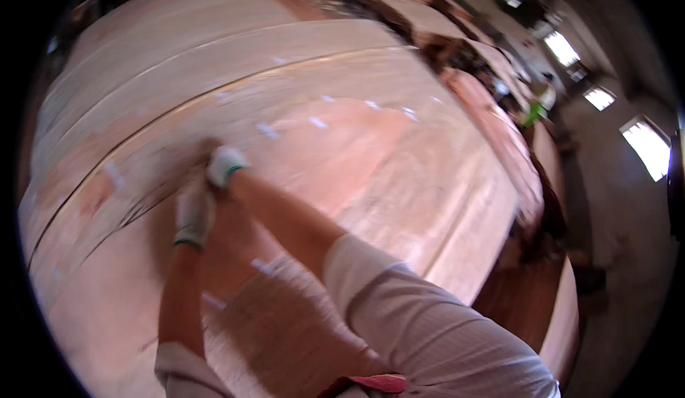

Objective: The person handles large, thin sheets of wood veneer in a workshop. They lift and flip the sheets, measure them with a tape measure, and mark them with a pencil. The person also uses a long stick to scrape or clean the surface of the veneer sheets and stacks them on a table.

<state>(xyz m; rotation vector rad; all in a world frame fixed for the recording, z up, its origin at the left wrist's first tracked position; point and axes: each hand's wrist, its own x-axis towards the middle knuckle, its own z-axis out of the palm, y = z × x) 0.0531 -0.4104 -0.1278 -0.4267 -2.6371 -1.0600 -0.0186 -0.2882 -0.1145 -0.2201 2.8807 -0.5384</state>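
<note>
Both of my hands wear white knitted gloves with green cuffs and are close together over a broad sheet of pale pinkish wood veneer. My left hand reaches forward along the sheet, beside a dark crack in the wood. Just right of it and slightly farther away, my right hand touches or hovers at the surface. Motion blurs the fingers of both, so I cannot see whether they hold anything. Several short whitish strips, such as a tape-like piece, are scattered over the veneer.
Long seams between wood sheets cross the far side. Stacked reddish wood sheets with ragged edges stand along the right. Farther right, a person in green and white is near a grey floor and bright windows.
</note>
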